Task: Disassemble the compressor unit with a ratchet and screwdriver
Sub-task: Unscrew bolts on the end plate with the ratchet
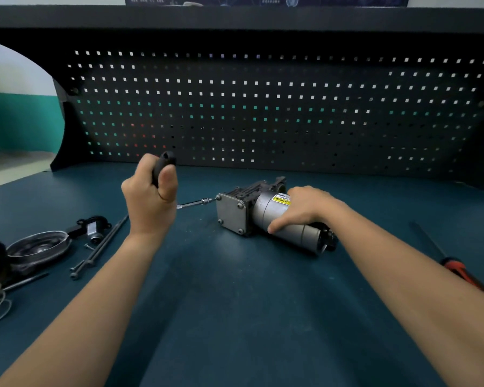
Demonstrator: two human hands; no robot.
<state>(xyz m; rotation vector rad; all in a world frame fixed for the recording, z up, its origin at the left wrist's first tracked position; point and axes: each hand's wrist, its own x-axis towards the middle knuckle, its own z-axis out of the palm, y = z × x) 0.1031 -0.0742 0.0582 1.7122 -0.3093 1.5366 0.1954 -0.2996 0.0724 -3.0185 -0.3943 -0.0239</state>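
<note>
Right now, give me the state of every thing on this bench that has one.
compressor unit: on its side, end plate still bolted
ratchet: socket on the plate's upper left bolt
left grip: closed round the ratchet handle
right grip: holding the compressor unit
screwdriver: lying unused, right
long bolts: removed, lying left

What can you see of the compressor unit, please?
The compressor unit is a grey metal cylinder lying on its side on the bench, with a square bolted end plate facing left and a yellow warning label. The right hand grips its body; the ratchet in the left hand meets an upper plate bolt.
</note>
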